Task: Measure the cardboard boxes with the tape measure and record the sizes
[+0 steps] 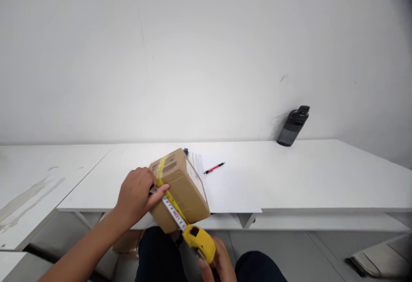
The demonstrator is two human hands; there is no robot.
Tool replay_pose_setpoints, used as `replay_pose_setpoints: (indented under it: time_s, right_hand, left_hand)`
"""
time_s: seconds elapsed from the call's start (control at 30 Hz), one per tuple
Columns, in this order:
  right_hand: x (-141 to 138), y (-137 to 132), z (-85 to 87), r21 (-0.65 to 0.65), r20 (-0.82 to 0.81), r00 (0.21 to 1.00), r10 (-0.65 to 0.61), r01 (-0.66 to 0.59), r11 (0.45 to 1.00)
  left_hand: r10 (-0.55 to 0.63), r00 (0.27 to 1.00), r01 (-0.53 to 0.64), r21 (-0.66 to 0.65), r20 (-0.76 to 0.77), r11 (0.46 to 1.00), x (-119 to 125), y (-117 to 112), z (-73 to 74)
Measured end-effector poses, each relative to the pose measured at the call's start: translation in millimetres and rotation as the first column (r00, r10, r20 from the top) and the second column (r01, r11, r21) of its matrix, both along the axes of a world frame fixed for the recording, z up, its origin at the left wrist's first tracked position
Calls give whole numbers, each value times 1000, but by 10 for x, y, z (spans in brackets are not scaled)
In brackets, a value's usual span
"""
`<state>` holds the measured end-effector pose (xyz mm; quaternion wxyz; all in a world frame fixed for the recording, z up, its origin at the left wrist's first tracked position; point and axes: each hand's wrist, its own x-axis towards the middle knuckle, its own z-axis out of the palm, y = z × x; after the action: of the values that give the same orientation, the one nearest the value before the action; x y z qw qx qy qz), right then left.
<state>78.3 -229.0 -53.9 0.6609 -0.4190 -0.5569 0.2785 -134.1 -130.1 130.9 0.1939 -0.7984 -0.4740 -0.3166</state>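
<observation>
A brown cardboard box [180, 187], with yellow tape and printed marks on it, is tilted at the table's front edge. My left hand [138, 189] is closed at its left side, with the thumb pressing the end of a white measuring blade [174, 212] against the box. The blade runs along the box's near face to a yellow tape measure [201, 241]. Around the tape measure's case is my right hand [219, 260], closed, low in front of the box. Part of the left fingers is hidden behind the box.
On the white table [305, 179] lie white paper [228, 192] and a red and black pen [214, 168]. A dark bottle [292, 126] stands near the wall. A shelf [289, 222] runs under the tabletop. My knees are below the table edge.
</observation>
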Motion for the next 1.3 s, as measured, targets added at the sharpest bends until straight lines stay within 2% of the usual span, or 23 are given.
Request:
replay_pose_setpoints:
  time_s: [0.07, 0.17, 0.23, 0.3, 0.37, 0.43, 0.53, 0.67, 0.77, 0.87, 0.93, 1.0, 1.13, 1.2, 1.23, 1.3]
  right_hand:
    - [-16, 133, 115, -4, 26, 998, 62, -62, 998]
    - [-29, 495, 390, -17, 13, 998, 66, -65, 998]
    - [-44, 694, 523, -94, -40, 989, 141, -144, 985]
    - [-59, 779, 577, -142, -60, 982, 178, -185, 973]
    - [-66, 757, 551, -123, -31, 986, 164, -166, 978]
    - [-59, 664, 468, -79, 0, 990, 141, -141, 987]
    - [-20, 460, 297, -62, 8, 989, 147, -146, 987]
    - [73, 159, 84, -66, 20, 995, 97, -95, 993]
    - [141, -12, -11, -107, -25, 998, 52, -54, 993]
    - [218, -94, -39, -183, -118, 992, 38, -60, 981]
    - [278, -109, -45, -246, -160, 986, 44, -83, 966]
    - [329, -107, -71, -307, -192, 981, 42, -100, 946]
    - [345, -77, -250, -422, -304, 952, 41, -173, 890]
    - [311, -54, -398, -473, -375, 927, 8, -198, 859]
    - [291, -44, -478, -498, -399, 917, -16, -201, 844]
    - [255, -39, -631, -545, -405, 911, -77, -172, 820]
  left_hand:
    - [8, 1000, -8, -45, 8, 999, 145, 15, -19]
    - [34, 996, -16, -216, 79, 976, 289, 244, -26]
    - [-21, 990, 69, -352, 137, 933, 314, 404, -53]
    - [-98, 975, 180, -454, 199, 873, 300, 500, -113]
    - [-136, 959, 247, -504, 247, 828, 286, 507, -204]
    - [-133, 950, 269, -520, 284, 811, 307, 419, -312]
    - [-133, 919, 326, -526, 371, 786, 430, 132, -470]
    - [-131, 840, 459, -561, 526, 689, 640, -321, -626]
    - [-97, 816, 484, -583, 570, 652, 708, -515, -712]
    - [-82, 858, 442, -646, 508, 623, 700, -549, -798]
    - [-40, 887, 373, -663, 460, 649, 685, -516, -838]
    - [-23, 904, 315, -628, 427, 712, 687, -453, -829]
    - [-102, 970, 189, -426, 219, 885, 788, -206, -616]
    - [-20, 991, 62, -315, 134, 947, 869, -19, -486]
    - [48, 991, -12, -284, 122, 959, 905, 81, -437]
    - [174, 977, -133, -285, 124, 949, 949, 267, -379]
